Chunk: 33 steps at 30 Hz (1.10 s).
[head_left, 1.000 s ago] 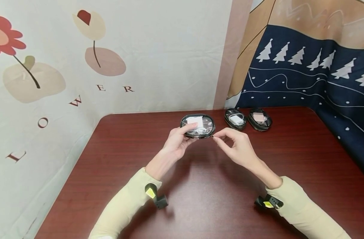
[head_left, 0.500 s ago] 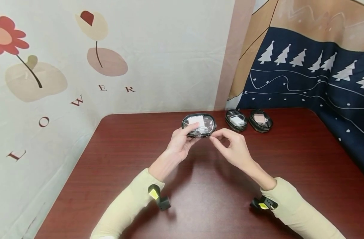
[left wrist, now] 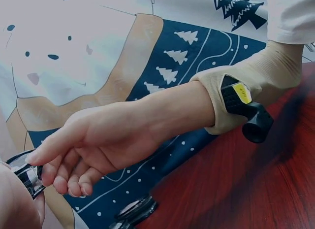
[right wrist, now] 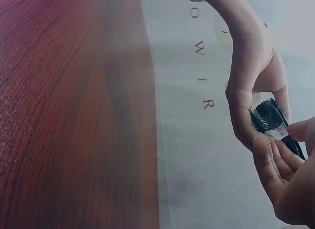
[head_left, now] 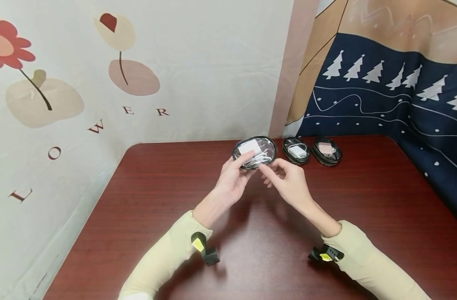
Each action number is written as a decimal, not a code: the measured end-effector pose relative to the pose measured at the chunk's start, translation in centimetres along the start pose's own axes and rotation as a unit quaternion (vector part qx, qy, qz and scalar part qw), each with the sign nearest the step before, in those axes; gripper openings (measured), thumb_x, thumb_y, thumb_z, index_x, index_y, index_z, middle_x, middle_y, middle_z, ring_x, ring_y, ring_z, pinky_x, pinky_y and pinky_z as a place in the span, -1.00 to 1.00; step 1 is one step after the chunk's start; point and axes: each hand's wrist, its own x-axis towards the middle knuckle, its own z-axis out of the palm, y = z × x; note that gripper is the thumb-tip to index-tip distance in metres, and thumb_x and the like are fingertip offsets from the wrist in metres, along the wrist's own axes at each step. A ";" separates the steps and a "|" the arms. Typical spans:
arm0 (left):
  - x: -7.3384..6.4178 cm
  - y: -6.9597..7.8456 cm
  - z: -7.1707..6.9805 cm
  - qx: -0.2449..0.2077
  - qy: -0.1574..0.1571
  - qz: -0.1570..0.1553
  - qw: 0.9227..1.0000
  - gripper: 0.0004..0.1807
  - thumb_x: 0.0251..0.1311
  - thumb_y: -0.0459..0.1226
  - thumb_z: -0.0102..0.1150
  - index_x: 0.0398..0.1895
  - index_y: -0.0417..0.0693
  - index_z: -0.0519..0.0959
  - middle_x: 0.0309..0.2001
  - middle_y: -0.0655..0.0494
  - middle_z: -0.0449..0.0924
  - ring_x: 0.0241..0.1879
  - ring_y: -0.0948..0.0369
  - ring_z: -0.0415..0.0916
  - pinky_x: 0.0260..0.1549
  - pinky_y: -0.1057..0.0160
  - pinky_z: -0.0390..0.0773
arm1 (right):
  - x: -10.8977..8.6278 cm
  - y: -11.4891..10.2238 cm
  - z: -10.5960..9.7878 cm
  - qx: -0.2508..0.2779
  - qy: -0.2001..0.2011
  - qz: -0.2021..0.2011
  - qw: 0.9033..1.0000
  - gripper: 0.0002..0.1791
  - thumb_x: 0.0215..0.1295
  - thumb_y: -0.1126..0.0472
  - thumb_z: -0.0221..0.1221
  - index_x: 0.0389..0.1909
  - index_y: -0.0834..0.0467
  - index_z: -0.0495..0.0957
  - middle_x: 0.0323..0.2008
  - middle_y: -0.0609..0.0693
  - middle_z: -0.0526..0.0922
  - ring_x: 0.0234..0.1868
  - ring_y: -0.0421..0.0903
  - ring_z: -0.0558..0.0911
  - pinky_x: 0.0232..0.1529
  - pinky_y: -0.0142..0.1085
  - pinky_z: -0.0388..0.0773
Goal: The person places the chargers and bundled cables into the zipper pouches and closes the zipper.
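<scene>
A clear oval zip pouch (head_left: 267,151) with black edging is held above the far part of the table in the head view. Inside it lie a white block-shaped item and white cable. My left hand (head_left: 230,183) grips its lower left side, thumb across the clear face and fingers behind. At the lower right rim, my right hand (head_left: 293,183) pinches the pouch, thumb in front and fingers bent beneath. The right wrist view shows the pouch (right wrist: 269,114) from its side, between both hands. The left wrist view catches only part of the pouch (left wrist: 32,179).
Two similar pouches stand at the table's back edge, one with a white item (head_left: 297,151), one with a pinkish item (head_left: 325,147). The dark red wooden table (head_left: 266,250) meets a pale printed cloth (head_left: 213,75) behind and a navy tree-print cloth (head_left: 363,96) at right.
The pouch and left hand have moved slightly right and up, and its clear face has tilted. The right hand has shifted left, its thumb now overlapping the pouch's lower rim.
</scene>
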 end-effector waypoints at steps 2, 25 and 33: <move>-0.1 -0.1 0.0 0.006 -0.002 0.000 1.000 -0.56 0.31 -0.44 0.20 0.25 -0.24 0.46 0.02 -0.04 0.54 -0.09 0.17 0.55 0.05 0.24 0.58 | 0.0 0.0 -0.1 0.006 0.005 0.004 1.000 -0.79 0.38 0.15 0.30 -0.33 0.24 0.63 -0.48 0.04 0.71 -0.53 -0.04 0.68 -0.48 -0.35 0.61; -0.4 0.7 -1.0 0.157 -0.043 0.015 0.987 -0.86 0.23 -0.28 0.25 -0.24 -0.18 0.66 -0.39 0.10 0.63 -0.41 0.22 0.54 -0.29 0.28 0.59 | 3.0 0.6 -2.7 -0.068 0.033 0.050 0.996 -0.90 0.33 0.30 0.13 -0.30 0.28 0.55 -0.53 0.19 0.67 -0.61 -0.10 0.68 -0.57 -0.42 0.51; 1.2 1.0 -1.0 0.241 -0.065 0.064 0.966 -0.59 0.28 -0.34 0.30 0.18 -0.27 0.57 -0.27 0.07 0.62 -0.43 0.26 0.56 -0.24 0.27 0.62 | 4.8 1.4 -3.6 -0.104 0.012 0.061 0.993 -0.84 0.36 0.27 0.10 -0.22 0.30 0.56 -0.45 0.18 0.68 -0.62 -0.28 0.62 -0.53 -0.44 0.45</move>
